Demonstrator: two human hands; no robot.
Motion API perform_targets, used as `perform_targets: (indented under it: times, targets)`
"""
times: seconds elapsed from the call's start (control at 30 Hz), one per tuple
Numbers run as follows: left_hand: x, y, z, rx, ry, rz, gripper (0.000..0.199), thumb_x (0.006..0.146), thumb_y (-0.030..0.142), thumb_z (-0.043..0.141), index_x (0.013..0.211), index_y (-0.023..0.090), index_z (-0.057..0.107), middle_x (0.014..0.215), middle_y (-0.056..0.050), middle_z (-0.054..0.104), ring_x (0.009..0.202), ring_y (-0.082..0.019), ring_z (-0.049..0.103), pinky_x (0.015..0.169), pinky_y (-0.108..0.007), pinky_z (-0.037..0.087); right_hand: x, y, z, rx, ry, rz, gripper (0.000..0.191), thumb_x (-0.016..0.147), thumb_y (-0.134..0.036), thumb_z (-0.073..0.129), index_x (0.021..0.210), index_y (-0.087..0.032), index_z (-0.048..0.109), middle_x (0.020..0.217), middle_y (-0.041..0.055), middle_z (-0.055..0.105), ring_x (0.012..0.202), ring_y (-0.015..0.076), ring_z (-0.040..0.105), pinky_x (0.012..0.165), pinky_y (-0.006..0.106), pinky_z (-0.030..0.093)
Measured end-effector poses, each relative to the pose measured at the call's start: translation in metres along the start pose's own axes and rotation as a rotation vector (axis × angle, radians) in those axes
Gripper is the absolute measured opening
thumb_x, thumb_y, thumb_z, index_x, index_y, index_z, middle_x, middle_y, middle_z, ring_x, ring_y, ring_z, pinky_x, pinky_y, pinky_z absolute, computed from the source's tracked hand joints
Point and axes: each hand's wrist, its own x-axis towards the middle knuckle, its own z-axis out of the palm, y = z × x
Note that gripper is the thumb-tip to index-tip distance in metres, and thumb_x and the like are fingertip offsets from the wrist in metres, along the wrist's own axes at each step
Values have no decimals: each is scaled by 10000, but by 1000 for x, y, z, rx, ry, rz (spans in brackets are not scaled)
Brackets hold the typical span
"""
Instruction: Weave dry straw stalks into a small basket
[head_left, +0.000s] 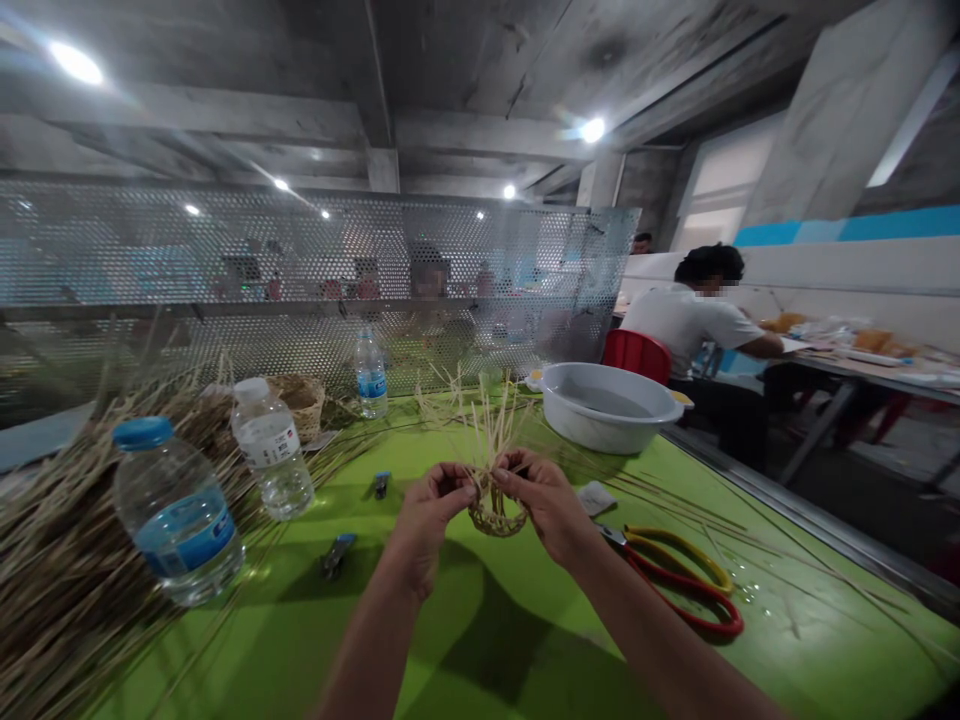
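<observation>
Between my two hands, above the green table (420, 640), is a small woven straw basket (498, 522) with long loose strands (491, 425) sticking up from its far side. My left hand (435, 505) pinches its left edge between thumb and fingers. On the opposite edge, my right hand (541, 498) is closed in a similar pinch, near the base of the strands. Fingers partly hide the weave there. A pair of scissors (679, 580) with red and yellow handles lies beside my right forearm, its blades partly hidden.
Water bottles (180, 520) and a heap of straw (67, 540) stand at left, with a finished-looking woven basket (300, 400) behind. Two small clips (336, 557) lie left of my hands. A white basin (607, 410) sits back right. Beyond it, a person (690, 320) sits at another table.
</observation>
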Motion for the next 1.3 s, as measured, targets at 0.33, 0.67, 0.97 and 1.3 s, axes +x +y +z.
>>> perform_targets:
  times: [0.33,0.67,0.97,1.3]
  targets:
    - [-1,2,-1,44,-26,-34,197,576,131,770,745,149,670,741,-10,649,719,-129,567,739,-250,435,-1,-4,2,-8,15,-3,286,659,-401,823,748,-191,651,721,-7,576,669,143,494,641,270,387]
    - [1,-3,2,17,44,-5,206,551,123,767,730,146,667,726,-9,648,707,-128,570,732,-252,440,0,-3,1,-39,-14,-26,257,685,-400,801,743,-199,654,738,-5,575,697,154,498,668,281,388]
    - [0,-5,3,44,51,16,193,579,157,769,746,148,672,725,-3,640,704,-127,558,730,-252,432,1,-1,0,0,-14,-10,250,686,-378,808,757,-192,657,737,-9,573,689,145,493,652,273,382]
    - [2,-5,-1,91,-17,-18,200,623,187,758,811,137,711,805,-32,684,783,-151,582,799,-271,433,0,-3,1,-13,-15,-25,269,676,-392,813,745,-184,657,726,-5,569,692,146,493,661,267,390]
